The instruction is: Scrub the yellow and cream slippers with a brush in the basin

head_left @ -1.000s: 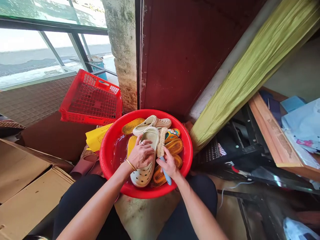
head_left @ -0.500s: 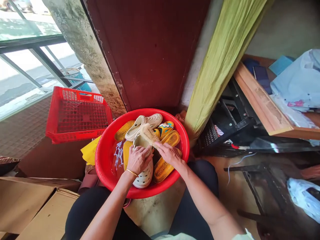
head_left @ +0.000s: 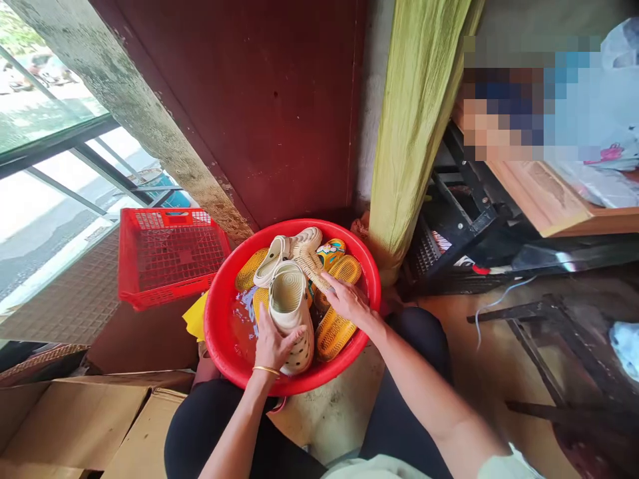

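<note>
My left hand (head_left: pixel 272 344) grips a cream clog (head_left: pixel 292 299) along its side, thumb across the holed toe. The clog's heel points away from me and its opening faces up. In my right hand (head_left: pixel 347 303) is a scrubbing brush (head_left: pixel 310 263), its pale bristles to the right of the clog's heel and apart from its opening. Both hands are over a red basin (head_left: pixel 215 332) with water in it. Another cream clog (head_left: pixel 269 263) lies behind. Several yellow slippers, one a sole-up slipper (head_left: pixel 335 334), lie around them, partly covered.
A red plastic crate (head_left: pixel 172 259) stands left of the basin, with cardboard boxes (head_left: pixel 74 419) nearer me. Beyond the basin are a maroon door panel (head_left: pixel 259 106) and a yellow-green curtain (head_left: pixel 409 120). A wooden table (head_left: pixel 554 199) and dark metal frames are at right.
My left hand has slid from the clog's opening down to its side and toe. My right hand has drawn the brush off the opening, to the right. The view has shifted.
</note>
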The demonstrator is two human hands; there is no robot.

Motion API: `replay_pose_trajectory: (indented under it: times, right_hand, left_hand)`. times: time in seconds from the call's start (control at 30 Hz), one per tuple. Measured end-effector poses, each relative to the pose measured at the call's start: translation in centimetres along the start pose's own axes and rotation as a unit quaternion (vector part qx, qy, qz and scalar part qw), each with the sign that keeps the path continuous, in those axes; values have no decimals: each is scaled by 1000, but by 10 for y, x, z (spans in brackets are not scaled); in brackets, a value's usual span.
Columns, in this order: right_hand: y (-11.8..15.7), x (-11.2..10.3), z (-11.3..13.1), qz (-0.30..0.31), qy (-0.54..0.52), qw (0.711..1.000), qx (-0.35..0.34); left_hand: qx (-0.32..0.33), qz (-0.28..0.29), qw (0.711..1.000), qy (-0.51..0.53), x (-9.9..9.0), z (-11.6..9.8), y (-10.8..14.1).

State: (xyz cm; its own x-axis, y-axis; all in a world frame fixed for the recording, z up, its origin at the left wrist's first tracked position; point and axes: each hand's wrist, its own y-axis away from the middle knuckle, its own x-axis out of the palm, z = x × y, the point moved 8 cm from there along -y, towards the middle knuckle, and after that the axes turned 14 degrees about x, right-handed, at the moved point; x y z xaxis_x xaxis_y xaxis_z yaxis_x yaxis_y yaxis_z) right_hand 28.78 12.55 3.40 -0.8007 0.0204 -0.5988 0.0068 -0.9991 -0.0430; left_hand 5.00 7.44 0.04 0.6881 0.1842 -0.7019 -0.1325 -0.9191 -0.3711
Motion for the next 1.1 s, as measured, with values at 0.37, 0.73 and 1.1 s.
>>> replay_pose_trajectory:
  times: [0.37, 0.73, 1.1]
  right_hand:
    - [-5, -9, -8, -39, -87, 993, 67]
    - [63, 65, 32, 38, 96, 990, -95]
    - [-22, -16, 3, -101, -69, 992, 39]
  left_hand:
    - [-8, 23, 992, 128, -27, -2, -24]
    - [-189, -15, 885, 425, 2, 29, -29]
    - [-194, 50, 853, 482, -8, 4, -17]
